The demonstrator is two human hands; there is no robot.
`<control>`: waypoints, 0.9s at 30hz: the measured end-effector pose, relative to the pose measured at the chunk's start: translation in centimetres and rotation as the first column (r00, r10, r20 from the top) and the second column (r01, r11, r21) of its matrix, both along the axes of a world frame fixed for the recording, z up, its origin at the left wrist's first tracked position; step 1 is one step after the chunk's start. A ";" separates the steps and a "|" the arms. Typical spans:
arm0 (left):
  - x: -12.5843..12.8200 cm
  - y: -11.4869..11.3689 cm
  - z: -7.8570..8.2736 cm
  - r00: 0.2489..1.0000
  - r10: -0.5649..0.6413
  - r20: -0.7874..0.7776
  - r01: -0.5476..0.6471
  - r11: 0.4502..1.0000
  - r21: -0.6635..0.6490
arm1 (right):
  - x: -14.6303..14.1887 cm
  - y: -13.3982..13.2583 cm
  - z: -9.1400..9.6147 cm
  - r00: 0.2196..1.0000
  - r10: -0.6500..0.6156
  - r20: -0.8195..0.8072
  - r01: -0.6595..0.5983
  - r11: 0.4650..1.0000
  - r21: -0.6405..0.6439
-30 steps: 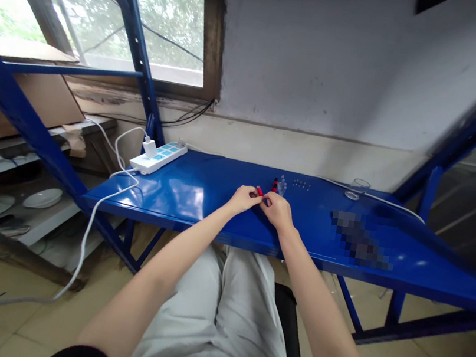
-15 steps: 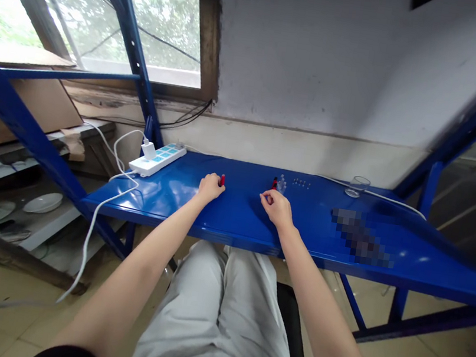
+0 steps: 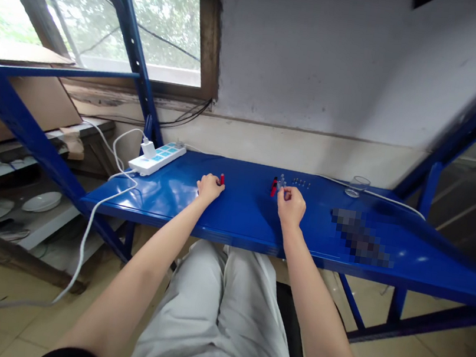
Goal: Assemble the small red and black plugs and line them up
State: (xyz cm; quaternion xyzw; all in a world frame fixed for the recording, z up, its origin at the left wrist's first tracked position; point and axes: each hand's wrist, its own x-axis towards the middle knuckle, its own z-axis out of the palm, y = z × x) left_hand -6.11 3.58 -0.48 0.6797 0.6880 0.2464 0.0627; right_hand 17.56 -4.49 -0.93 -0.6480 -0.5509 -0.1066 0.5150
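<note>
My left hand point(image 3: 209, 188) is closed around a small red cylinder point(image 3: 222, 179), whose top end sticks up above the fingers. Its exact kind is too small to make out. My right hand point(image 3: 292, 205) has thumb and fingertips pinched together, right beside a cluster of small clear pieces point(image 3: 282, 180); what it pinches is hidden. Just left of that cluster lie small red and black pieces point(image 3: 273, 187). Behind the right hand, several tiny pale pieces point(image 3: 301, 182) are spread in rows on the blue table point(image 3: 236, 217).
A white power strip point(image 3: 158, 159) with a plugged-in cord is at the table's left end. A clear glass point(image 3: 357, 187) stands back right, near a white cable. A pixelated dark object point(image 3: 361, 238) lies at right. Blue posts rise on both sides.
My right hand has moved right and closed in on the clear pieces, uncovering more of the red and black ones. My left hand has barely moved and keeps the red cylinder.
</note>
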 end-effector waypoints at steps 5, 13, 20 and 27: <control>-0.1 0.1 0.0 1.000 0.015 0.024 -0.015 1.000 -0.001 | 0.3 0.0 0.0 0.998 -0.054 -0.029 0.053 0.998 -0.042; 0.0 0.3 0.1 0.998 0.026 0.054 -0.025 1.000 -0.006 | 0.4 0.1 -0.2 0.998 -0.056 -0.043 0.054 0.997 -0.050; 0.2 0.5 0.6 0.990 0.081 0.113 -0.069 0.992 -0.107 | 0.4 0.1 -0.1 0.996 -0.068 -0.050 0.064 0.996 -0.067; 0.1 0.1 0.9 0.988 0.065 0.137 -0.047 0.990 -0.130 | 0.7 0.1 -0.2 0.991 -0.103 -0.090 0.094 0.991 -0.096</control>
